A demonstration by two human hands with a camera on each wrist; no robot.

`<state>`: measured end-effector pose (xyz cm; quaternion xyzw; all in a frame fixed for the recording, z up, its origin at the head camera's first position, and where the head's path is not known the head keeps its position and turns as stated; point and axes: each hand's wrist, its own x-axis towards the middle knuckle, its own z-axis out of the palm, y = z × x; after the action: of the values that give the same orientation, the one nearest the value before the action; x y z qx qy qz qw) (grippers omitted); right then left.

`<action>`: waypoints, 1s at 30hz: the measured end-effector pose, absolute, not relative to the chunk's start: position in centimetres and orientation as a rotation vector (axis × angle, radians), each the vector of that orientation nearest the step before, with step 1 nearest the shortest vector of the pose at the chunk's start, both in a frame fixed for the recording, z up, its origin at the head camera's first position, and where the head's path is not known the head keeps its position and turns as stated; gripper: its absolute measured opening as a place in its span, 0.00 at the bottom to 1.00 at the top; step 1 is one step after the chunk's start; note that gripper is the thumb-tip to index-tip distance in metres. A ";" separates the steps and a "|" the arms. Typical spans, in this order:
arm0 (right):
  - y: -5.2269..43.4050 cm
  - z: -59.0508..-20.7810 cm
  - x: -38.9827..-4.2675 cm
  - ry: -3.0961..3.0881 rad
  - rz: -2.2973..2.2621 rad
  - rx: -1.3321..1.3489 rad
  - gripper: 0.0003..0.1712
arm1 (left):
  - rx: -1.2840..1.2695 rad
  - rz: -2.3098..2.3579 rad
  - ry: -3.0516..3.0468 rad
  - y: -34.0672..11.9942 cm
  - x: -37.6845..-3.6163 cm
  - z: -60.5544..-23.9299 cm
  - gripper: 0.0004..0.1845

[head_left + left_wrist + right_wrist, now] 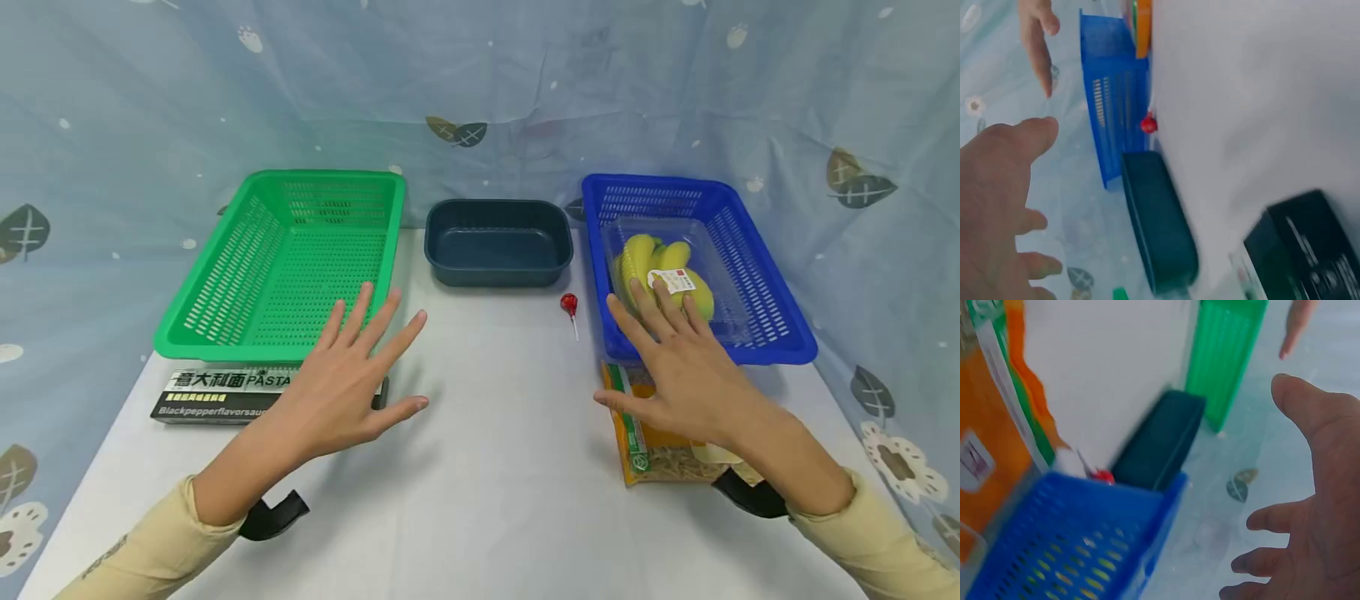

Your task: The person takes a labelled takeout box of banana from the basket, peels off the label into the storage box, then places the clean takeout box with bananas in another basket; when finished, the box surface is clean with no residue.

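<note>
From the head view, the left hand [341, 387] hovers with fingers spread wide over the black pasta box [217, 396], holding nothing, just before the green basket [285, 258]. The right hand [675, 367] is likewise spread wide and empty above the orange snack bag [637, 442], at the blue basket [765, 333] holding packed bananas [660, 262]. A red lollipop [569, 305] lies on the white surface [495, 467] near the dark tub [498, 242]. The left wrist view shows loose, open fingers [1035, 134] above the tub and lollipop. The right wrist view shows the open palm beside the blue basket.
</note>
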<state>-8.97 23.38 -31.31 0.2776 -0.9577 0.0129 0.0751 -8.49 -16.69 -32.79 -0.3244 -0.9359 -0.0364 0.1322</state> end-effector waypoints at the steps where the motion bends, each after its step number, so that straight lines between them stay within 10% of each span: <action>1: 23.6 -31.0 -9.2 -2.873 0.051 0.824 0.60 | -0.954 -0.132 -2.711 -16.5 -8.7 -32.8 0.47; 30: 28.8 -25.4 -15.9 -3.004 0.426 0.515 0.50 | -0.863 -1.530 -2.563 -4.2 -12.5 -33.7 0.31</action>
<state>-15.89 28.76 -25.37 0.1674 -0.9756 0.1385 0.0322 -12.54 -4.24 -33.69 -0.2776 -0.8247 -0.4925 0.0172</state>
